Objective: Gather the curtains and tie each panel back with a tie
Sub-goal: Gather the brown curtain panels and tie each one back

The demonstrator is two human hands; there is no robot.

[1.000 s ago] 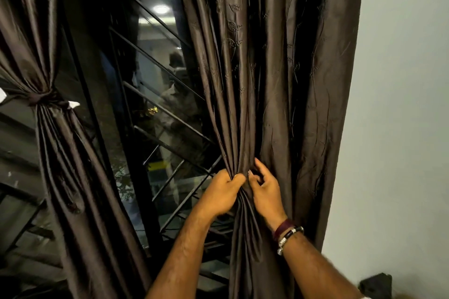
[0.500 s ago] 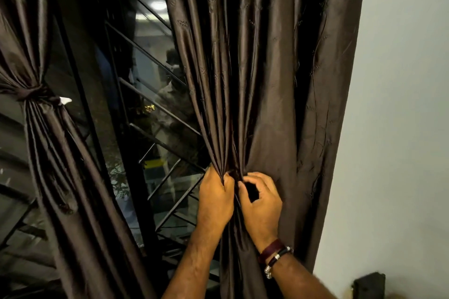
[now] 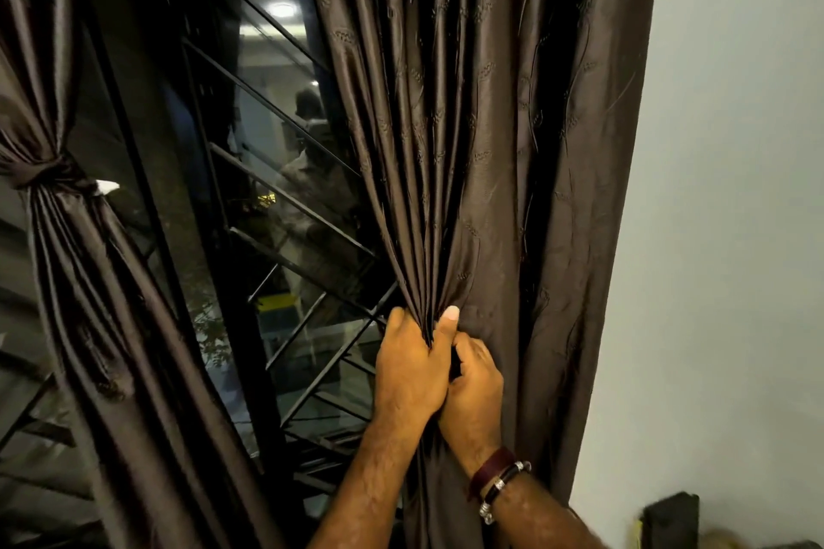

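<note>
Beside the wall [image 3: 735, 147], both hands, left hand [image 3: 412, 370] and right hand [image 3: 475, 392], clench the right curtain panel's [image 3: 512, 125] gathered pleats.

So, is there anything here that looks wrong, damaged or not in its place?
Nothing looks damaged. The left curtain is tied back with its tie. The right curtain has no tie on it yet; the left hand and right hand bunch only its window-side folds, while the wall side hangs loose.

- The window [image 3: 267, 236], dark glass behind slanted black bars [image 3: 285, 111], fills nine to twelve o'clock.
- The left panel [image 3: 67, 281] and right panel [image 3: 512, 147] hang before it.
- A pale wall [image 3: 735, 192] spans one to five o'clock.
</note>
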